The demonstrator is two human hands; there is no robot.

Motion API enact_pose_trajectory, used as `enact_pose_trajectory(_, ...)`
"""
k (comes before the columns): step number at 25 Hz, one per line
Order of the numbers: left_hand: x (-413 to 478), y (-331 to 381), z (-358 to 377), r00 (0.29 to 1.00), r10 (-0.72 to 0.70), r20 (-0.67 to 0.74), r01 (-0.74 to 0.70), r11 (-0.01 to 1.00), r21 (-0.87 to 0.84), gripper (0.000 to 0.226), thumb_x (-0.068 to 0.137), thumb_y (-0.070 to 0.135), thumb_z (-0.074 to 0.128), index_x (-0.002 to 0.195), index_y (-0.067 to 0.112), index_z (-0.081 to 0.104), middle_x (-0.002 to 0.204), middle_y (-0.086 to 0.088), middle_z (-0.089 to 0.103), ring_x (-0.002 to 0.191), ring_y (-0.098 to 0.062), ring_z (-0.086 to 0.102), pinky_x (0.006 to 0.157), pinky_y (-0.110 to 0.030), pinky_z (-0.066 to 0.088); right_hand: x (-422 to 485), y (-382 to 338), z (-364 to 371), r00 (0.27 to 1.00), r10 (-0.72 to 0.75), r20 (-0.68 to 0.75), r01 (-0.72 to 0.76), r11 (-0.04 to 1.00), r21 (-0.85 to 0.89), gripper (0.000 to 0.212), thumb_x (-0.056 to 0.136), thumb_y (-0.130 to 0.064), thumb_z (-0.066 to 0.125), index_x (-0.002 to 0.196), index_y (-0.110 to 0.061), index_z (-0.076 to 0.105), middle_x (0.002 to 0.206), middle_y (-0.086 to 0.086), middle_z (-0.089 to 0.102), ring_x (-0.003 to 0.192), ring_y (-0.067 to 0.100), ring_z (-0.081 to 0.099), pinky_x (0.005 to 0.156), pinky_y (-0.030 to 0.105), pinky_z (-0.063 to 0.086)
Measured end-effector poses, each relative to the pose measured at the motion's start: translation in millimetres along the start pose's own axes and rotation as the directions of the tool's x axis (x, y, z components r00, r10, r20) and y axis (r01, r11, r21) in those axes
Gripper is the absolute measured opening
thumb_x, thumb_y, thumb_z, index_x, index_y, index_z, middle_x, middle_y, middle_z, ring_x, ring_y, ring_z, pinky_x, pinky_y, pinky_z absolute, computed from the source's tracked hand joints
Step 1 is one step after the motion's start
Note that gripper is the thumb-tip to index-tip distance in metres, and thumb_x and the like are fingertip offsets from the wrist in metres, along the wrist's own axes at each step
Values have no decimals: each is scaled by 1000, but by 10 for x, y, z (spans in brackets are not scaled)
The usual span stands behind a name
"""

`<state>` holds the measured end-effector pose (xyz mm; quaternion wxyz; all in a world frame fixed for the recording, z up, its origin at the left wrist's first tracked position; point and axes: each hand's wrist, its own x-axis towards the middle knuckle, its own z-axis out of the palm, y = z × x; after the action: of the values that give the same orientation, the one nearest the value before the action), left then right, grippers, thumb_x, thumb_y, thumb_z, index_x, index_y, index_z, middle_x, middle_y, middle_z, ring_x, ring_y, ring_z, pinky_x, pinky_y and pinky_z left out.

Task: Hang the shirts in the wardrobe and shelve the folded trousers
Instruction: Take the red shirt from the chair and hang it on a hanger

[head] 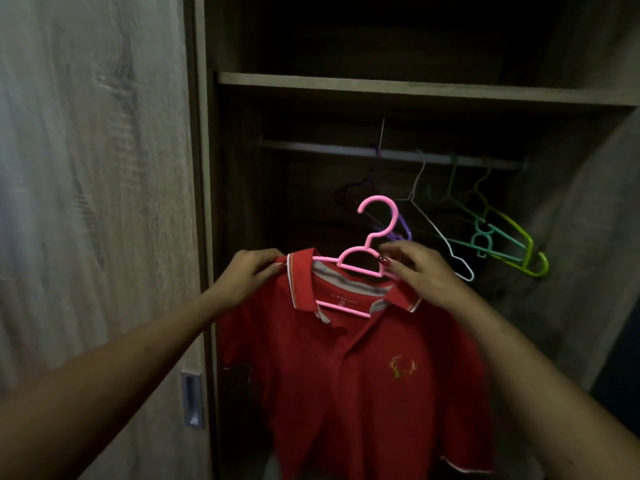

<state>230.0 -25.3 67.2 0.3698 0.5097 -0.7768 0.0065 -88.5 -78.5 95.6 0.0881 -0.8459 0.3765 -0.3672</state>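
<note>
A red polo shirt [349, 368] hangs on a pink plastic hanger [375, 233] in front of the open wardrobe. My left hand [251, 273] pinches the shirt's left collar and shoulder. On the other side my right hand [420, 271] holds the hanger's right arm and the shirt's right shoulder. The hanger's hook points up, below the metal rail [391, 153] and apart from it. No folded trousers are in view.
Several empty hangers, purple [403, 226], white [446, 247], teal [485, 237] and yellow-green [526, 251], hang on the rail to the right. A wooden shelf [415, 88] runs above the rail. The sliding door [93, 202] with a metal handle [191, 398] stands at left.
</note>
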Motion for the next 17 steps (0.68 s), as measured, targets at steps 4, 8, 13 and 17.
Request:
enact_pose_trajectory(4,61,-95,-43,997,-75,-37,74,997,-29,18,96,19,51,104,24,66,97,7,68,92,5,62,76,-14,47,-181,323,-309,952,126,277,-136,991,17,5,87,-20,65,86,-18,69,88,5,70,81,12,61,83,41,52)
enact_pose_trajectory(8,193,-74,-55,990,-131,-52,126,987,-98,16,96,20,52,102,25,66,98,4,69,90,0,63,77,-21,47,-300,62,-392,949,131,286,-236,897,374,10,88,-16,60,87,-8,65,83,5,65,74,9,58,68,23,48)
enact_pose_trajectory(13,494,42,-63,919,-297,-260,274,954,-121,35,95,16,53,129,10,58,132,-9,60,124,-19,53,103,-27,38,-18,-344,-413,909,351,225,-412,676,611,14,91,-13,56,85,-3,65,63,8,65,48,12,58,49,19,47)
enact_pose_trajectory(17,480,227,-119,922,-308,-234,276,948,-160,44,95,14,53,138,7,47,146,-11,46,137,-21,40,111,-26,27,602,-747,-255,907,403,118,-368,625,689,23,88,3,52,70,-6,63,43,0,63,37,6,58,42,13,47)
